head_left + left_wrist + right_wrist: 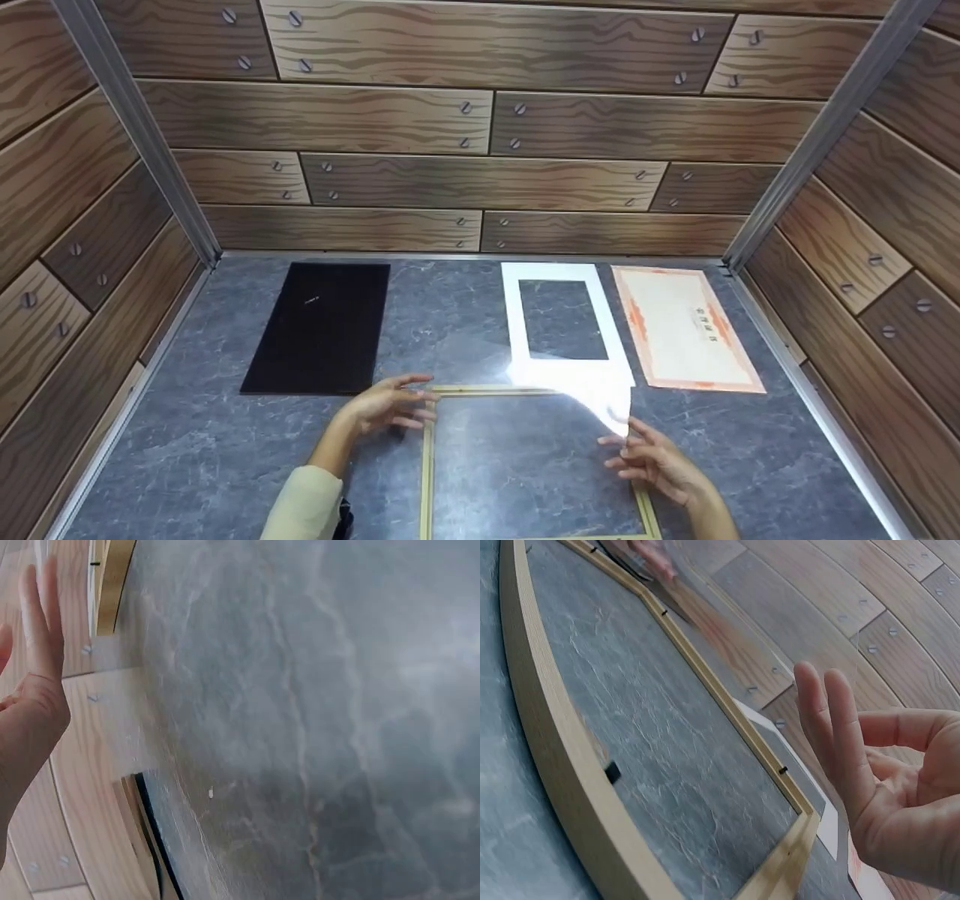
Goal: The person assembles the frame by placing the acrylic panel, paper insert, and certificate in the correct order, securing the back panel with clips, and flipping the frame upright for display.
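A clear sheet (517, 427) spans the space between my two hands above a light wooden picture frame (427, 480). A bright reflection crosses its upper right part. My left hand (386, 405) holds the sheet's left edge near the frame's far left corner, fingers spread; in the left wrist view this hand (34, 690) shows long, nearly straight fingers. At the opposite edge my right hand (660, 461) pinches the sheet between thumb and fingers, over the frame's right side. The right wrist view shows that hand (885, 772) beside the frame (570, 757), which has small dark tabs.
A black panel (315, 330) lies on the marbled grey table (187, 465) at the left. Behind the frame lies a white mat (551, 271) with a rectangular window. To its right is an orange-bordered certificate (675, 322). Wood-patterned walls (390, 124) enclose the table.
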The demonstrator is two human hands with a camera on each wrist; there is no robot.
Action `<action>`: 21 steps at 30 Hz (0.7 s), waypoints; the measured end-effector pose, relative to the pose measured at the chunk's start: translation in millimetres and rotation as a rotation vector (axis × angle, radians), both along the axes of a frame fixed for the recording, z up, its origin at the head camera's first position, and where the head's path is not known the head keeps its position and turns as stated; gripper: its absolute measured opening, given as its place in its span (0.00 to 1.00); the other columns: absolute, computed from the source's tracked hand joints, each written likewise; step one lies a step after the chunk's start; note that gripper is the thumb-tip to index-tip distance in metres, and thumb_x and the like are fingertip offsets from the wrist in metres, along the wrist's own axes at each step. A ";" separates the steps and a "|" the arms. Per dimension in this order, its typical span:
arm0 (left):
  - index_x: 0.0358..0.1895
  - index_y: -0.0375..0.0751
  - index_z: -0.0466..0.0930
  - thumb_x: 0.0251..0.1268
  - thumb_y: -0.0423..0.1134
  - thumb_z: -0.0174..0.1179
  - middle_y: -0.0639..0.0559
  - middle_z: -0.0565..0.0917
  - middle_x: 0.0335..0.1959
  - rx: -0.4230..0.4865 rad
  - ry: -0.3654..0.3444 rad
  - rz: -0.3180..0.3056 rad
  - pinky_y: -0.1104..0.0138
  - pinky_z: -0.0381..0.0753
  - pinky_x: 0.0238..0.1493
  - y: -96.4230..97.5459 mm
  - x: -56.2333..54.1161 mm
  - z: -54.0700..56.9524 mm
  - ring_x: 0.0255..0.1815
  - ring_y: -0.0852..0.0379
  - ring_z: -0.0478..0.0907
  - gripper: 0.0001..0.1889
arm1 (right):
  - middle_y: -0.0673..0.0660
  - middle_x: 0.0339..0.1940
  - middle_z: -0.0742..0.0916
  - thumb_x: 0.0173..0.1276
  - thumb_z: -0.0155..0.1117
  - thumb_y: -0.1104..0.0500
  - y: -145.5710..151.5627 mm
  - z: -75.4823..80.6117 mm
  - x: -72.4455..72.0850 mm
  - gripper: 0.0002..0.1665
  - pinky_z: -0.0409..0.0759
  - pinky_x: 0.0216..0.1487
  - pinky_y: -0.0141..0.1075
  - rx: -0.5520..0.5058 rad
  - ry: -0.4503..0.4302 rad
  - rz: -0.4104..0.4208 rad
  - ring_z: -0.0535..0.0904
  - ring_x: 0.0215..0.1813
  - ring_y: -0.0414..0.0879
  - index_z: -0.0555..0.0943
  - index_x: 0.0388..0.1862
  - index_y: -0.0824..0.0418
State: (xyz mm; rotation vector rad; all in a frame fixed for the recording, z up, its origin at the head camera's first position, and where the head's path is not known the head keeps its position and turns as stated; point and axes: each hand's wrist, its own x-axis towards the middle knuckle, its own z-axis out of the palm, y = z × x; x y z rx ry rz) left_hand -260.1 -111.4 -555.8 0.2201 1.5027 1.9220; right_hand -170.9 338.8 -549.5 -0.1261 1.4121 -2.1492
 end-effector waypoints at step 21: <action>0.53 0.24 0.56 0.51 0.17 0.47 0.39 0.74 0.31 -0.332 0.178 0.100 0.59 0.81 0.25 26.8 67.3 22.9 0.29 0.38 0.80 0.23 | 0.61 0.49 0.82 0.69 0.48 0.68 6.8 2.6 3.7 0.40 0.80 0.37 0.35 0.231 0.016 -0.051 0.83 0.41 0.50 0.37 0.68 0.78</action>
